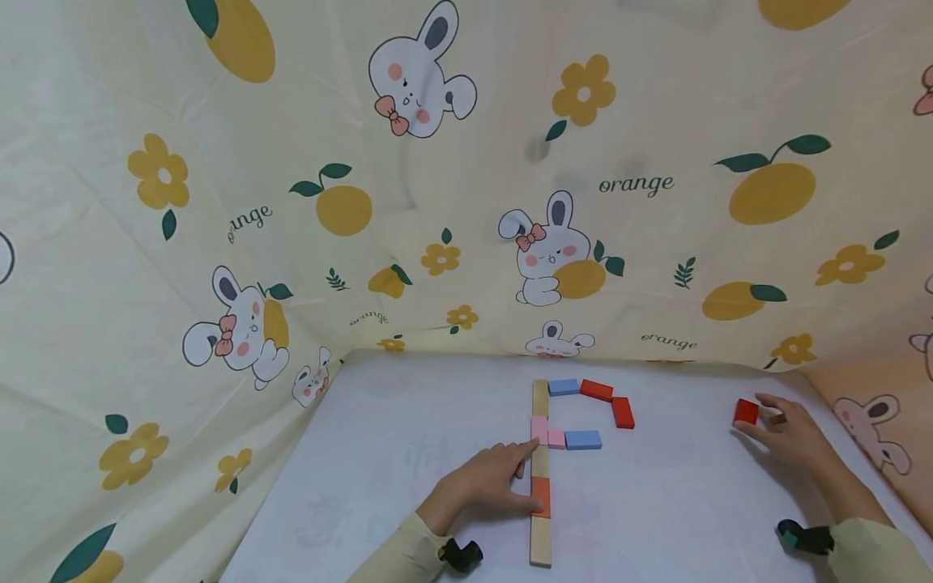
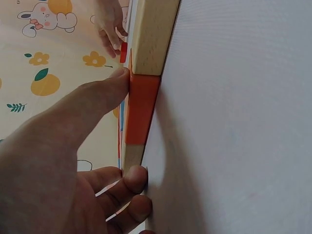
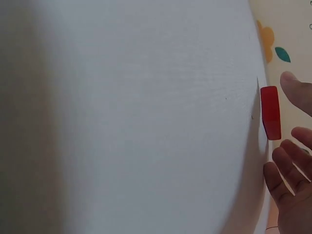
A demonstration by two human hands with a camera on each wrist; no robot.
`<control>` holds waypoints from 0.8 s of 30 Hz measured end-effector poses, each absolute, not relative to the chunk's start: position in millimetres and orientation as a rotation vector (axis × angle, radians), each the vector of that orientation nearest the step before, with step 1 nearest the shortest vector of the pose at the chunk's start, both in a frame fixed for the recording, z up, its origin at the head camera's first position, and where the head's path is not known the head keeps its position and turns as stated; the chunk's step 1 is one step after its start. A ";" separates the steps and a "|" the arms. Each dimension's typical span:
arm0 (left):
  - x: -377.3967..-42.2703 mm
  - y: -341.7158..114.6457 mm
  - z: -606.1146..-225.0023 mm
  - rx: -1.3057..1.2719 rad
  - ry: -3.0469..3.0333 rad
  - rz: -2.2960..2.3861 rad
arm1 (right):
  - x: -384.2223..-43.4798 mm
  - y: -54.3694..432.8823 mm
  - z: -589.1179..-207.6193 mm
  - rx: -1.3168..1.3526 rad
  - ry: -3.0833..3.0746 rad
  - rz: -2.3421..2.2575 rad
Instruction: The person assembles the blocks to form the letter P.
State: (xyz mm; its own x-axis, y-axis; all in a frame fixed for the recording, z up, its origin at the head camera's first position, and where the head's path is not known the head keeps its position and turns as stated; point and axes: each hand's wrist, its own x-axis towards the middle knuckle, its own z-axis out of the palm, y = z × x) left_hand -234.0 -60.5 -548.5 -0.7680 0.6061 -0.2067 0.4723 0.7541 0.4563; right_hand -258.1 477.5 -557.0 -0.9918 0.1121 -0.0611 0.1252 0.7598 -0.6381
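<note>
A straight column of wooden blocks lies on the white table, with tan, pink and orange pieces end to end. My left hand (image 1: 484, 479) spans its left side, index fingertip at the pink block (image 1: 539, 425) and thumb at the orange block (image 1: 540, 492). In the left wrist view the thumb touches near the seam between the orange block (image 2: 142, 107) and a tan block (image 2: 155, 36). Far to the right, my right hand (image 1: 794, 433) is beside a lone red block (image 1: 746, 410). The right wrist view shows its thumb and fingers spread around that red block (image 3: 271, 113).
From the column's top, a blue block (image 1: 564, 387) and two red blocks (image 1: 623, 412) curve rightward. Lower, a small pink block (image 1: 556, 439) and a blue block (image 1: 584, 440) branch right. A patterned cloth (image 1: 466, 202) hangs behind the white table (image 1: 678, 502).
</note>
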 end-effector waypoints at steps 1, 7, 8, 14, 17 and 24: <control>-234.2 -60.5 -548.6 0.832 2.608 0.547 | -258.7 478.0 -557.4 0.191 2.924 -1.066; -235.8 -60.5 -551.2 0.840 2.601 0.557 | -263.0 481.8 -559.2 0.113 2.892 -1.066; -236.1 -60.6 -551.6 0.841 2.601 0.557 | -263.6 482.2 -559.5 0.100 2.887 -1.066; -235.7 -60.6 -551.6 0.844 2.603 0.551 | -265.8 484.1 -560.9 0.061 2.885 -1.047; -235.5 -60.7 -550.3 0.842 2.603 0.545 | -265.8 484.6 -561.9 0.056 2.898 -1.021; -235.1 -60.5 -550.3 0.839 2.610 0.545 | -264.8 484.0 -561.6 0.050 2.910 -0.974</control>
State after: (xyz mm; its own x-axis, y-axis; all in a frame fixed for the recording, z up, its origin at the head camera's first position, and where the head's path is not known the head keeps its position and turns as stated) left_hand -235.1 -60.5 -550.3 -0.7657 0.6100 -0.2040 0.4775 0.7516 0.4551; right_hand -264.8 484.0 -561.6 -0.9968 0.0079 -0.0792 0.0540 0.7983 -0.5998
